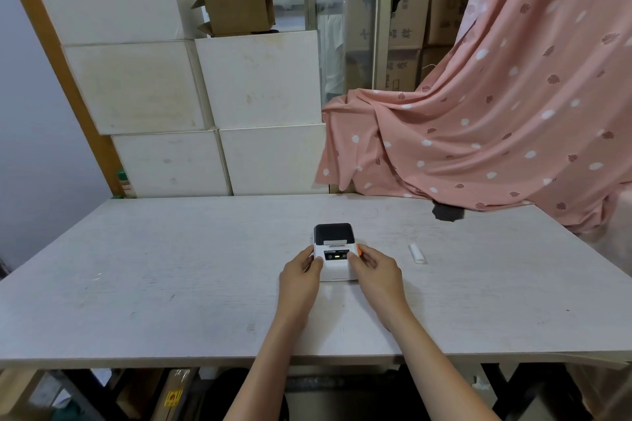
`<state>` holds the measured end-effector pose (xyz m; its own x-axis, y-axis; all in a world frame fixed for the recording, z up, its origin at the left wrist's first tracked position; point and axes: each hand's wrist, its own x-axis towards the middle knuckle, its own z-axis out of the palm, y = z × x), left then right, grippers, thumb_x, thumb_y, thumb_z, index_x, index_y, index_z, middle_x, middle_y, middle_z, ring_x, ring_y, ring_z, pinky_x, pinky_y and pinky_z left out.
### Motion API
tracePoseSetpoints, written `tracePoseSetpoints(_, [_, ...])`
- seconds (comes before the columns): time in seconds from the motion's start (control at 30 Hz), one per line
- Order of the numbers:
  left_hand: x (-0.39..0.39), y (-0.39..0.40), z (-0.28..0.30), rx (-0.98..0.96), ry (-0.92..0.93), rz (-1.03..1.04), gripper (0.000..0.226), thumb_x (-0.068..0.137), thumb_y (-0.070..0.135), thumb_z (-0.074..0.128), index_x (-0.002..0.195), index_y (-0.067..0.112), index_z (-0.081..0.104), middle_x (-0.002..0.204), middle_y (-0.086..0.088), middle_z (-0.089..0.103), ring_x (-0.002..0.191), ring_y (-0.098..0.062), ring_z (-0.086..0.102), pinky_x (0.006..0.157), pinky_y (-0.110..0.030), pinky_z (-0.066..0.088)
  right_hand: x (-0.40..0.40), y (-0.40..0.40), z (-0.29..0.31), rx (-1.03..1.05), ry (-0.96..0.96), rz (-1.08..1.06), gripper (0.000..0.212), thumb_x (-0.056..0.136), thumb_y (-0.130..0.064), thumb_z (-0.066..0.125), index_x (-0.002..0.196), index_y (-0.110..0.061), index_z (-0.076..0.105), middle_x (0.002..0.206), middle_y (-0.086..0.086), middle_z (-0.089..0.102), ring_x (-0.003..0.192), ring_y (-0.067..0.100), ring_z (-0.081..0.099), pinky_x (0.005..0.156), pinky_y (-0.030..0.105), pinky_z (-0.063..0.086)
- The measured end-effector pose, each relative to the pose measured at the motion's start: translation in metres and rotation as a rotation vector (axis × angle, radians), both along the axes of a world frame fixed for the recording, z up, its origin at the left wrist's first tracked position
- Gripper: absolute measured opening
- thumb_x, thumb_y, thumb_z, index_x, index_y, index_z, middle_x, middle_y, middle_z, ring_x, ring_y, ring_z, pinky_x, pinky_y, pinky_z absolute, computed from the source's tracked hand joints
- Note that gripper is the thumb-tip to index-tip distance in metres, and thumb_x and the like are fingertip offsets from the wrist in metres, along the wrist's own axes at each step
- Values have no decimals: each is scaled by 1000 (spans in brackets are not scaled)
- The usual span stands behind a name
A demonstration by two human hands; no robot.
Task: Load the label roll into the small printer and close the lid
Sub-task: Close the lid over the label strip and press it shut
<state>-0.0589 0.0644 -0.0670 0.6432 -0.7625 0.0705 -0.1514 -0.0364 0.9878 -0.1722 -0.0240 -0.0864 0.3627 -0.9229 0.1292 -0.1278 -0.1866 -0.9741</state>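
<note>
So, starting at the left: my left hand (301,267) is curled against the left side of the small printer (337,261), thumb tip resting on the near edge of its top face, the other fingers tucked along the wall where I cannot see them well. Between my hands the printer sits on the pale table (171,284), roughly centred and a little back from the near edge. Its lid (333,233) looks dark and reads to me as shut or nearly so, with a strip of white showing at the slot just in front of it; I cannot tell for sure whether anything is loaded inside. A small green light glows on the front panel. My right hand (374,268) mirrors the left, thumb and forefinger pressed to the right corner, just beside the orange latch tab (359,249).

I judge the printer a light, rigid plastic box with smooth, slightly slippery sides, so I brace it from both flanks and would work the orange tab to free the lid instead of prying at the dark cover, whose hinge is likely the weak point.

Further right, well apart from my hand, the label roll (417,254) lies on its side. It looks light and crushable, apt to unwind, so I would pinch it gently by its ends
</note>
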Motion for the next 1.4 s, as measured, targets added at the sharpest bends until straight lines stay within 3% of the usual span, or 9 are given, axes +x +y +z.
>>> tracePoseSetpoints(0.2, [0, 0, 1, 2, -6, 4, 37, 93, 13, 48, 101, 39, 74, 88, 15, 75, 83, -9, 63, 76, -27, 49, 0, 1, 2, 6, 0, -6, 22, 92, -28, 62, 98, -8, 70, 102, 15, 70, 105, 29, 62, 97, 48, 49])
tracePoseSetpoints(0.3, [-1, 1, 1, 6, -11, 4, 38, 94, 15, 48, 95, 44, 73, 89, 16, 75, 89, -13, 65, 81, -30, 51, 0, 2, 3, 0, 0, -9, 22, 91, -28, 63, 98, -9, 71, 101, 15, 71, 105, 29, 63, 90, 42, 54])
tracePoseSetpoints(0.43, [-1, 1, 2, 4, -17, 7, 39, 94, 13, 48, 94, 45, 72, 91, 18, 75, 96, -13, 66, 82, -29, 51, 0, 5, 6, 20, -8, -20, 17, 92, -25, 65, 97, -11, 73, 100, 10, 73, 104, 23, 65, 96, 43, 51])
tracePoseSetpoints(0.57, [0, 1, 1, 4, -28, 3, 40, 94, 14, 48, 91, 46, 72, 91, 14, 75, 95, -18, 66, 82, -30, 50, -1, 6, 9, 21, -4, -38, 13, 93, -23, 66, 95, -15, 76, 93, 1, 76, 98, 13, 67, 91, 33, 54])
tracePoseSetpoints(0.67, [0, 0, 0, 4, -40, -1, 39, 93, 15, 48, 91, 45, 72, 92, 9, 74, 96, -22, 65, 81, -33, 50, 0, 6, 11, 38, -5, -52, 14, 93, -21, 68, 81, -27, 72, 79, -16, 74, 79, 0, 67, 72, 10, 51])
tracePoseSetpoints(0.77, [0, 0, 0, 4, -54, 3, 40, 93, 16, 48, 90, 48, 71, 91, 9, 74, 88, -19, 64, 79, -32, 50, 1, 6, 12, 45, -6, -64, 17, 91, -22, 71, 79, -35, 68, 74, -22, 68, 69, -18, 60, 61, 0, 45])
tracePoseSetpoints(0.97, [-1, 1, 3, 11, -55, 23, 51, 95, 17, 50, 77, 63, 66, 83, 24, 72, 96, -14, 66, 88, -34, 52, 6, 7, 11, 32, -6, -105, 2, 87, -25, 74, 88, -26, 75, 83, -16, 75, 84, -7, 66, 65, 7, 44])
tracePoseSetpoints(1.2, [1, 0, 0, 10, -63, 16, 40, 93, 20, 50, 87, 54, 70, 91, 12, 74, 96, -20, 66, 89, -43, 53, 7, 9, 13, 46, -10, -106, 6, 86, -27, 75, 91, -26, 75, 84, -16, 74, 84, -7, 65, 65, 7, 43])
tracePoseSetpoints(1.4, [1, 0, 0, -1, -38, 20, 42, 93, 20, 51, 84, 56, 69, 91, 16, 74, 99, -17, 66, 89, -39, 53, 6, 11, 16, 38, -29, -101, 12, 87, -26, 76, 85, -34, 68, 78, -22, 68, 77, -11, 61, 59, 2, 42])
